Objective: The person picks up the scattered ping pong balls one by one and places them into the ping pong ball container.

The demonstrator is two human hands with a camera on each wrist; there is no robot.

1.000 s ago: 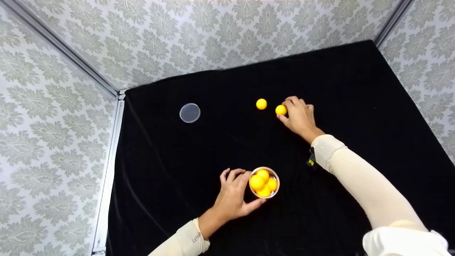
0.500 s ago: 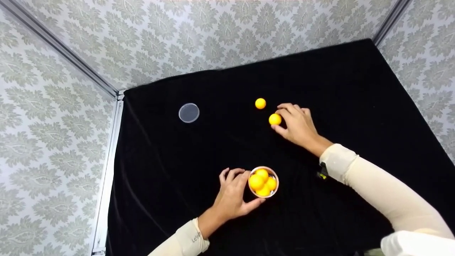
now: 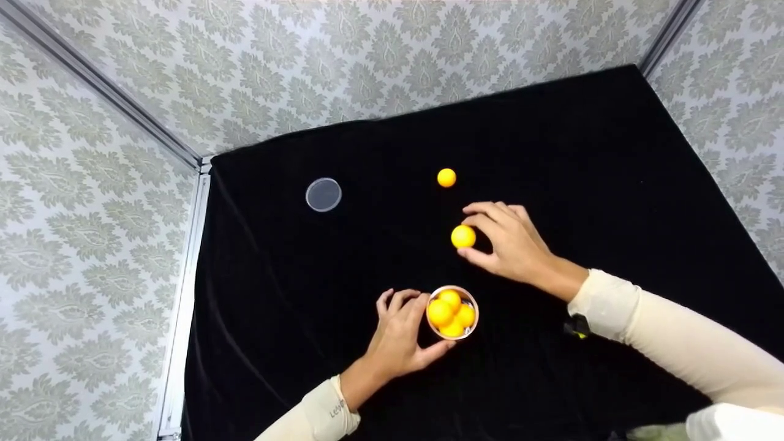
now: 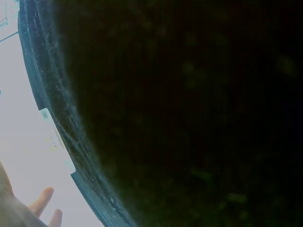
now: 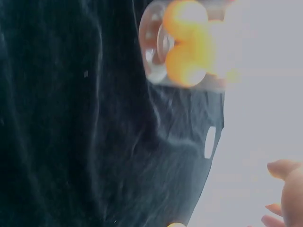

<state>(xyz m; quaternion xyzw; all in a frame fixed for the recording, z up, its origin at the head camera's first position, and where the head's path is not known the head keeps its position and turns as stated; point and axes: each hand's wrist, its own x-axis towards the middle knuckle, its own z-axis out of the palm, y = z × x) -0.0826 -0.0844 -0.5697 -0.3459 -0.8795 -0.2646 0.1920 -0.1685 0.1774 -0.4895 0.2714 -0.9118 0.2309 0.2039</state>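
Observation:
In the head view, my left hand [image 3: 398,334] grips the side of a clear round jar [image 3: 473,331], thumb on the near side and fingers at its left. Several orange ping-pong balls [image 3: 450,312] fill the jar, which also shows in the right wrist view as a clear jar [image 5: 152,66]. Between thumb and fingers, my right hand [image 3: 514,245] pinches another orange ping-pong ball [image 3: 463,236], apart from the jar and beyond its rim. Farther back lies one loose ping-pong ball [image 3: 446,177]. The left wrist view shows only some fingertips [image 4: 42,201] and dark cloth.
A clear round lid [image 3: 323,195] lies toward the back left of the black cloth [image 3: 576,141] covering the table. Patterned wall panels [image 3: 392,55] with metal frame posts enclose the back and sides.
My right hand has brought the pinched ping-pong ball from beside the loose one toward the jar, nearer to me and slightly left. The left hand stays on the jar.

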